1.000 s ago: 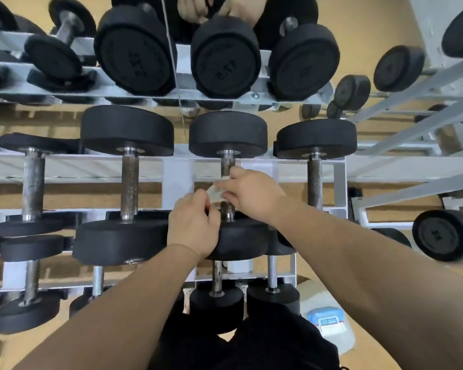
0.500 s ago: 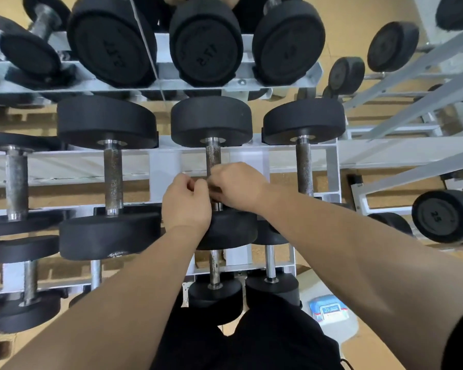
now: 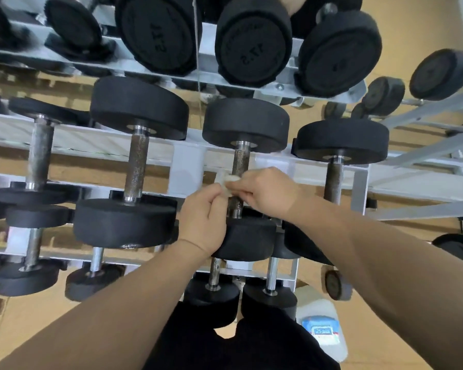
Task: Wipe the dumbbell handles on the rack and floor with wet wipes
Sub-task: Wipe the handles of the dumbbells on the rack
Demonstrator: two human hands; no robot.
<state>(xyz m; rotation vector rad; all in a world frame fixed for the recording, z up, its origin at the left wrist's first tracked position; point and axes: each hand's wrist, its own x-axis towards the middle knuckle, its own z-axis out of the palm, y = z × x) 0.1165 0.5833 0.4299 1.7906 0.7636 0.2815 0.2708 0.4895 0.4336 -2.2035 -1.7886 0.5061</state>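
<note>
Left hand (image 3: 202, 217) curled, thumb and fingers pinching one end of a small white crumpled wet wipe (image 3: 226, 180). Right hand (image 3: 265, 190) also curled, fingers gripping the other part of the wipe against the knurled steel handle (image 3: 240, 164) of a black round-headed dumbbell (image 3: 245, 124). The wipe touches the handle's lower half, bunched mostly on its left side. The dumbbell lies on the middle tier of the white metal rack (image 3: 187, 161), with its near head partly hidden under the left hand. Similar black dumbbells lie just beside it on both sides, with more on the tiers above and below. A blue-and-white wet wipes pack (image 3: 322, 331) sits bottom right on a white plastic object (image 3: 316, 307) on the tan floor (image 3: 385, 329); can't tell whether the pack is open.
</note>
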